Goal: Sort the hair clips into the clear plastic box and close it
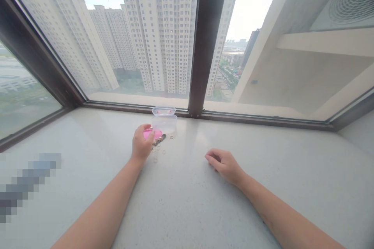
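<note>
My left hand (142,142) rests on a pale stone windowsill (187,202), its fingers curled over a pink object (157,134) that lies flat on the sill. A clear plastic box with an open lid (164,121) stands just behind the pink object, against the window frame. Several small rings (160,151) and a small metal piece (160,139) lie scattered by the left hand's fingers. My right hand (223,164) lies on the sill to the right, fingers loosely curled, nothing visible in it.
A dark window frame (204,46) runs along the back of the sill, with tall buildings outside. A blurred patch (26,183) covers the left part of the sill.
</note>
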Demonstrator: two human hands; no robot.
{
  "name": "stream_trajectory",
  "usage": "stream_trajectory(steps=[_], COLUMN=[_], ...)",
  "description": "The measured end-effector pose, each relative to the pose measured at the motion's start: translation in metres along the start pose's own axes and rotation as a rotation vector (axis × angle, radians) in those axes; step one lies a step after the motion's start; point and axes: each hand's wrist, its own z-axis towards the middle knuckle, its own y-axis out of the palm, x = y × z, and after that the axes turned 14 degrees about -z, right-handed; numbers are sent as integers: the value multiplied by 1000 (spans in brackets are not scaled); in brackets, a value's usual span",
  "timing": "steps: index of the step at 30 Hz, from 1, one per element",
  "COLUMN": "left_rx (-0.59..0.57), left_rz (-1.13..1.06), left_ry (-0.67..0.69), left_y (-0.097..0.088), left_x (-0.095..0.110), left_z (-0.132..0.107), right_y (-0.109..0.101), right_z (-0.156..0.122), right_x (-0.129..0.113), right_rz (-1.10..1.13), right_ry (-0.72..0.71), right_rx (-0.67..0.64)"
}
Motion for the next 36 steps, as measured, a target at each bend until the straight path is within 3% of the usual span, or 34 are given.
stream_trajectory(steps=[15,25,36], left_rx=[-55,-281,-397], left_rz=[-5,457,630], left_ry=[-74,-49,8], left_y=[-8,-3,-9], left_x=[-10,-4,3], left_z=[0,-5,-16], right_y=[-4,0,3], right_z=[-3,-8,-14], right_x=[-6,-1,-2], right_rz=[-105,-28,-118], right_ry=[-19,26,8], right_rx=[40,77,145])
